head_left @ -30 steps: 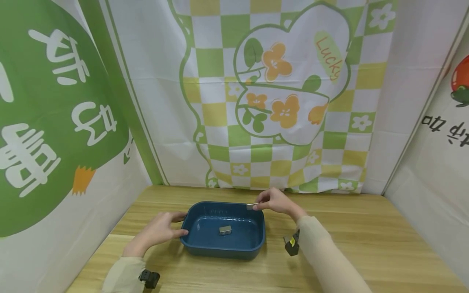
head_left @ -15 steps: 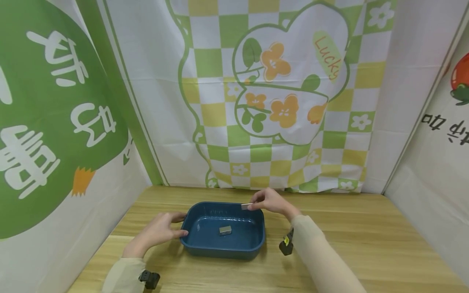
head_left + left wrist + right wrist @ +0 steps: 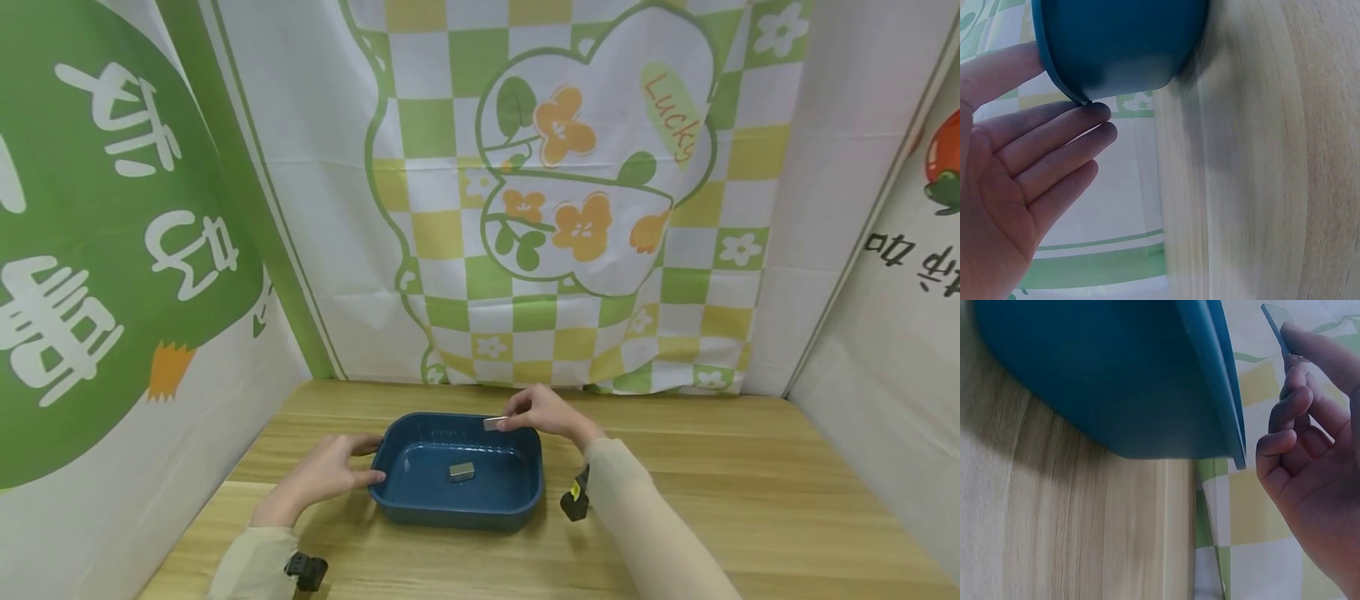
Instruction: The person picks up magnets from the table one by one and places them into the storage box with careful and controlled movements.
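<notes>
A dark blue rectangular basin (image 3: 420, 493) stands on the table in the head view. Inside it lies a small silvery rectangular block (image 3: 462, 472), near the middle of the floor. My left hand (image 3: 330, 473) touches the basin's left end with thumb and fingertips, the fingers nearly straight. In the left wrist view those fingertips (image 3: 1099, 112) meet the rim's corner. Above the far right part of the rim, my right hand (image 3: 546, 413) pinches a thin, flat, silvery rectangular piece (image 3: 493, 423) between thumb and forefinger. Its thin edge shows in the right wrist view, with the other fingers curled below.
The wooden table (image 3: 705, 500) extends around the basin on all sides. Behind it hangs a checked green and yellow cloth (image 3: 536, 312), and printed fabric walls close off the left and right. A small black device (image 3: 576, 500) is worn on each wrist.
My right hand has moved a little to the left with the flat silvery piece, in over the basin's far rim. The left hand, the basin and the block inside have stayed put.
</notes>
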### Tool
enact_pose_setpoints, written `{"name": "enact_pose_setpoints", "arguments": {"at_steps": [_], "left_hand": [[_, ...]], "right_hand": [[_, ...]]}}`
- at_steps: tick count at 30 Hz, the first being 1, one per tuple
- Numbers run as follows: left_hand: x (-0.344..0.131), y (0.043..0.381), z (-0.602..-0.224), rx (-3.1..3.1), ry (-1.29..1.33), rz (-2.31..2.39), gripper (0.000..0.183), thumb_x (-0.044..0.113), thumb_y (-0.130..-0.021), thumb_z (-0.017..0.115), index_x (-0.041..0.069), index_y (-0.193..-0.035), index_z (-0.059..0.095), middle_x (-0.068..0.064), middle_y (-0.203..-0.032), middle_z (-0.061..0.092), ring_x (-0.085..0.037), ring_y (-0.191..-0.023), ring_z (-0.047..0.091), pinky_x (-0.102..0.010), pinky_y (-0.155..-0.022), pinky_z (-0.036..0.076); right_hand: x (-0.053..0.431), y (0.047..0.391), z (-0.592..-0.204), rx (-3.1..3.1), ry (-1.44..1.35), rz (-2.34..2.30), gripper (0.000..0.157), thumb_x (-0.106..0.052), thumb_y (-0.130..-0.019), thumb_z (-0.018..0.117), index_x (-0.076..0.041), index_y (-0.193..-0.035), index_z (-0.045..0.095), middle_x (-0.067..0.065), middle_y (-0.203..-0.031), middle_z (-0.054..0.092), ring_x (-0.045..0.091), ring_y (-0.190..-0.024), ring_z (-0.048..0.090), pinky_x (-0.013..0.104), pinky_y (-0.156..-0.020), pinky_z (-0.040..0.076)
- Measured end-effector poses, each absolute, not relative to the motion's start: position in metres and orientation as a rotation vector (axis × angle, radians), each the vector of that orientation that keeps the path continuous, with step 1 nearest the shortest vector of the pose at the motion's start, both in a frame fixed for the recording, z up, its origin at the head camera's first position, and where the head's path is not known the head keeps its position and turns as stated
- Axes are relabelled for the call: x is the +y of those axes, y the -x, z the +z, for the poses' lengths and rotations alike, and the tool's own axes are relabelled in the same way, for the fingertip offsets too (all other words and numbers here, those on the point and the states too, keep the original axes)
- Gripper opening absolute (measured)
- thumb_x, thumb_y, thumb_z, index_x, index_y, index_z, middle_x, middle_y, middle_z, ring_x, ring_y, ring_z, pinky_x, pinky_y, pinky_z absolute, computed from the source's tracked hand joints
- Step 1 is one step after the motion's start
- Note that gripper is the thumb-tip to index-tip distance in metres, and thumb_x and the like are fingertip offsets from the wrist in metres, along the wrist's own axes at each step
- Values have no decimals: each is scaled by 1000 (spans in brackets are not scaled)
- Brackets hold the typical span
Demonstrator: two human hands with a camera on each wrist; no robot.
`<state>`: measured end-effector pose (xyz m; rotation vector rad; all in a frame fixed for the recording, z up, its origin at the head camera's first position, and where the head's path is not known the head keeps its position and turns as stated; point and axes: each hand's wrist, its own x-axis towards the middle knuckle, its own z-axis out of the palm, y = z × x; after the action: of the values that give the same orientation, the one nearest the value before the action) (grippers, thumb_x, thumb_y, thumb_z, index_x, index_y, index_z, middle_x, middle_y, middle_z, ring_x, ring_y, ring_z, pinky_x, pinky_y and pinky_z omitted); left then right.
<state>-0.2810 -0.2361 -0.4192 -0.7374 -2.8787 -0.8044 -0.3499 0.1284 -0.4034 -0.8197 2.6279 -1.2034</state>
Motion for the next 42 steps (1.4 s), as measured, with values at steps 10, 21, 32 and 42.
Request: {"name": "enact_pose_setpoints", "arguments": {"at_steps": [10, 21, 32, 42], "left_hand": [[-235, 281, -417, -2888, 736, -801, 56, 29, -80, 76, 0, -124, 60, -16, -120, 65, -32, -111, 62, -51, -95, 47], [-235, 282, -418, -2887, 731, -780, 56, 30, -79, 76, 1, -124, 60, -16, -120, 65, -32, -110, 63, -51, -96, 47], [-235, 281, -418, -2892, 726, -798, 58, 29, -79, 76, -1, -125, 59, -17, -120, 65, -33, -111, 62, -52, -96, 46], [-234, 280, -417, -2901, 721, -806, 57, 29, -79, 76, -1, -125, 59, -17, -121, 65, -33, -112, 62, -52, -96, 46]], "right_hand": [[120, 351, -401, 2602, 824, -1192, 16, -25, -82, 74, -11, -88, 75, 0, -85, 72, 9, -74, 61, 25, -71, 51], [112, 355, -402, 2603, 876, -1157, 16, -26, -81, 75, -11, -87, 75, -2, -82, 72, 8, -72, 60, 24, -70, 51], [104, 355, -400, 2550, 875, -1180, 15, -24, -82, 74, -12, -89, 75, -2, -83, 72, 11, -74, 64, 27, -72, 53], [96, 356, -400, 2533, 836, -1175, 17, -26, -81, 75, -11, -89, 75, 0, -83, 72, 19, -78, 66, 40, -78, 55]]}}
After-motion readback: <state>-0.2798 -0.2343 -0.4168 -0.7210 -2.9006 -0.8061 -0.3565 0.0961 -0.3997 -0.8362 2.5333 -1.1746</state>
